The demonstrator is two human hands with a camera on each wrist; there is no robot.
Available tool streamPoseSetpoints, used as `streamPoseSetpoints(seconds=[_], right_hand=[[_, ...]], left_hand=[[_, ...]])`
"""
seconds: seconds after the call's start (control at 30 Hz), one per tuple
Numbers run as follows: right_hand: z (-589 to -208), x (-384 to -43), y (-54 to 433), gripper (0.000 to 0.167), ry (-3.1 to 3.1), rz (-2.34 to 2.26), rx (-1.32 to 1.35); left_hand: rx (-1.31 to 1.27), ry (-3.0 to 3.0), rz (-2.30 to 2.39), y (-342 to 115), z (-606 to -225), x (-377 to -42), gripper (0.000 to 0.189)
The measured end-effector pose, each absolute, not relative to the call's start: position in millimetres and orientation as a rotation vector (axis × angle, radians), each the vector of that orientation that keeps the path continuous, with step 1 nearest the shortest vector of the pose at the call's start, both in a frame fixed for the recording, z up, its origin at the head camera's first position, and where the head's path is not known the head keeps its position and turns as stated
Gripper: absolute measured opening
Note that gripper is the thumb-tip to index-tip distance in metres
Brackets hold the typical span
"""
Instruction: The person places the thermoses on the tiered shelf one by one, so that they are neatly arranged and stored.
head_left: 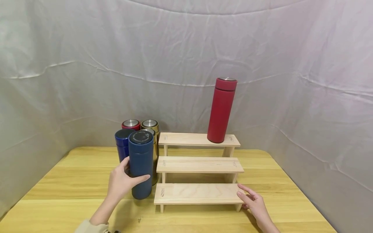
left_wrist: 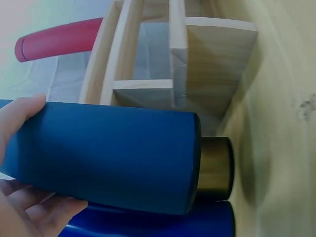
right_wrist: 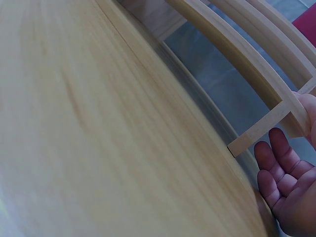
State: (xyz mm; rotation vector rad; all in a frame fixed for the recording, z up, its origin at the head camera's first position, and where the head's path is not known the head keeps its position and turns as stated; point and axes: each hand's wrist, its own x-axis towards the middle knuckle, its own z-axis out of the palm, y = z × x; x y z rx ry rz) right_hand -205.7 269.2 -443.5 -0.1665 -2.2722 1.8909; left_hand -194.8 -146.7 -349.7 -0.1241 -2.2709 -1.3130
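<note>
- Head: the left hand (head_left: 120, 181) clamps the upright dark blue flask (head_left: 141, 171), just left of the stepped rack (head_left: 201, 194); the right hand (head_left: 254, 205) touches the bottom shelf's right end. Room opens above both lower steps, below the red flask (head_left: 222, 111).
- Left wrist: thumb and fingers oppose across the flask — its base probably off the table (left_wrist: 286, 163).
- Right wrist: lower fingers curl loosely below the shelf — pinch or light touch, I cannot tell.
</note>
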Motion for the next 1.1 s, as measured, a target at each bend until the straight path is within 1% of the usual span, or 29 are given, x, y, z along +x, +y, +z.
streamPoseSetpoints(seconds=[0.63, 0.9, 1.1], right_hand=[[-442, -206, 266, 0.039, -2.250, 1.868, -0.143], [-443, -206, 268, 0.044, -2.275, 1.898, -0.165], [-442, -205, 268, 0.045, -2.278, 1.901, -0.178]], left_hand=[[-0.172, -2.223, -1.304, -149, -314, -189, 0.070], [-0.220, -2.209, -1.324, -145, -302, -190, 0.071], [-0.249, -2.196, -1.332, -140, -291, -194, 0.070]])
